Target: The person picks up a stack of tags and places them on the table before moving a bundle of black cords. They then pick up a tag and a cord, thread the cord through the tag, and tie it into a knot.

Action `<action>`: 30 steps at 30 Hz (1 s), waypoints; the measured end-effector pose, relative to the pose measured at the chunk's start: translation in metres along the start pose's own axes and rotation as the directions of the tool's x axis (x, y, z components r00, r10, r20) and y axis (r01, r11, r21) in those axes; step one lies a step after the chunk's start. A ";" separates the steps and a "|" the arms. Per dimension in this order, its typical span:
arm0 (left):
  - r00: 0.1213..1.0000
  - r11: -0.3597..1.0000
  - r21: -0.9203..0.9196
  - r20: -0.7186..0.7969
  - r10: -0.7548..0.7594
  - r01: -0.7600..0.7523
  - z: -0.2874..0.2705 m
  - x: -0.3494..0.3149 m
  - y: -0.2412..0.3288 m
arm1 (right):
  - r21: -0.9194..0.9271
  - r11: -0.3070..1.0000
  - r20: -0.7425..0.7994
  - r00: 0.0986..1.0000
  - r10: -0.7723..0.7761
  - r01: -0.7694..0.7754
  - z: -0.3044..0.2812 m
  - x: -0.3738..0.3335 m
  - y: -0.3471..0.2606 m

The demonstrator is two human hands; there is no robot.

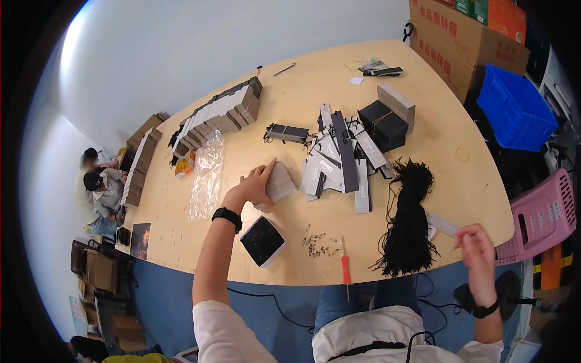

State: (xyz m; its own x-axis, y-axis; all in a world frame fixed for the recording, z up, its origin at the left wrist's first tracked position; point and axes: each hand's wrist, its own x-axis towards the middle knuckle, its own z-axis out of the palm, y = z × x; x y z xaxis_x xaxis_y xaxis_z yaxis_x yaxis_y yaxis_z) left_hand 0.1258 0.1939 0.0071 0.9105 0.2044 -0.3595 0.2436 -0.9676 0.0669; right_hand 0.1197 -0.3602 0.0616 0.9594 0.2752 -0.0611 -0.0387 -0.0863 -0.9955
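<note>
My left hand [253, 186] lies round a stack of grey cards [281, 183] on the table, thumb and fingers on its sides. Past the table's right front, my right hand [477, 247] pinches the end of a grey hang tag [443, 224]. Beside that tag lies a bundle of black cords [411, 221]. A loose heap of grey and black tags [336, 154] covers the middle of the table. Small safety pins [318, 243] are scattered nearer me, next to a red-handled pointed tool [345, 266]. An open-looking box with a black inside [262, 241] stands below my left hand.
Rows of stacked cards [221, 112] stand at the far left beside a clear plastic bag [207, 175]. Banded black tags [287, 133] and black blocks [382, 124] sit farther back. A blue crate [517, 109] and pink stool [544, 212] flank the right edge. Two people [103, 184] are far left.
</note>
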 end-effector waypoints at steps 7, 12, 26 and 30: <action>0.994 0.997 0.051 0.089 -0.066 0.061 -0.005 -0.005 0.007 | -0.184 0.952 -0.233 0.930 -0.285 0.246 -0.067 0.057 0.016; 0.999 0.998 -0.037 0.026 -0.046 0.046 0.008 -0.005 -0.003 | -0.249 0.757 -0.272 0.707 -0.653 0.604 -0.073 0.088 0.000; 1.000 0.986 0.164 -0.019 -0.018 0.021 -0.015 -0.013 0.019 | -0.811 0.508 0.126 0.934 -0.334 0.291 -0.109 0.084 0.084; 0.999 0.986 0.162 -0.008 -0.034 0.035 -0.016 -0.017 0.021 | -0.771 0.567 0.125 0.942 -0.312 0.290 -0.107 0.073 0.097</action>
State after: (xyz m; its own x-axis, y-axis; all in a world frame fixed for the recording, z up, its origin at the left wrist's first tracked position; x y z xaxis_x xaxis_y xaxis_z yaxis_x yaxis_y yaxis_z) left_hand 0.1206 0.1726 0.0294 0.9045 0.2383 -0.3538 0.2177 -0.9711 -0.0975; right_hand 0.2156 -0.4510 -0.0319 0.8809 0.4056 0.2440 0.4716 -0.7074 -0.5265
